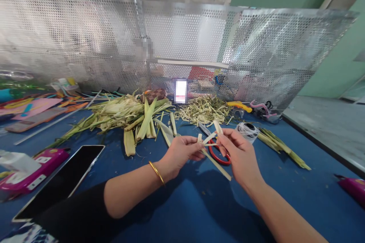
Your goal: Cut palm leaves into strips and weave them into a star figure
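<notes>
Pale, flat strips of dried plant leaf [218, 166] cross between my two hands above the blue table [176, 205]. My left hand [182, 153] pinches the crossing strips between thumb and fingers, and one long end hangs down to the right. Thumb and fingers of my right hand [235, 152] are closed on another end of the strips, which sticks up above them. Behind and just below the strips lie red-handled scissors [219, 155], partly hidden by my right hand. A spool of white cord [247, 132] stands just beyond my right hand.
A heap of leaf husks [119, 112] lies left of centre, shredded strips [203, 111] at the back, and a leaf bundle [282, 146] on the right. A phone [62, 180] and a magenta power strip [37, 171] lie at left. A perforated metal screen [182, 38] closes off the back.
</notes>
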Demonstrator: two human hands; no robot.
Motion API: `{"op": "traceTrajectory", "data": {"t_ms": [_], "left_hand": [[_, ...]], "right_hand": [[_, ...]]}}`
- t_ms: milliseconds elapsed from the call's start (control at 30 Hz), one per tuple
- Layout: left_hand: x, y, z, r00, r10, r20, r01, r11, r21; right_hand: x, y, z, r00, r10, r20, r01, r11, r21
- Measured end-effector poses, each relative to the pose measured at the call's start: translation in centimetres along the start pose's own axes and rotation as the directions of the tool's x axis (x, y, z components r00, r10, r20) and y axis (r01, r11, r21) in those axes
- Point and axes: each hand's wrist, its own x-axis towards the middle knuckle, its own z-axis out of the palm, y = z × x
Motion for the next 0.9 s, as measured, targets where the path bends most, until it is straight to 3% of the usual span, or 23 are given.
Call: {"op": "traceTrajectory", "data": {"t_ms": [133,233,500,900], "left_hand": [[0.0,0.1,-0.1,1.000,0.009,-0.007,-0.009,1.000,-0.026],[0.0,0.0,-0.2,1.000,0.025,0.011,-0.025,0.999,-0.025],[-0.3,0.0,-0.1,0.996,0.085,0.041,-0.089,0.990,0.107],[-0.3,-0.2,0.0,0.980,0.175,0.095,-0.190,0.964,0.187]], "right_hand": [[0.1,-0.2,-0.4,0.997,-0.021,0.076,0.041,0.964,-0.264],[0.4,0.1,-0.7,0.989,-0.046,0.139,0.092,0.933,-0.348],[0.6,1.1,-0.9,0.976,0.073,0.207,0.010,0.927,-0.376],[0.5,0.7,-0.8,0.963,0.025,0.267,0.100,0.890,-0.445]]}}
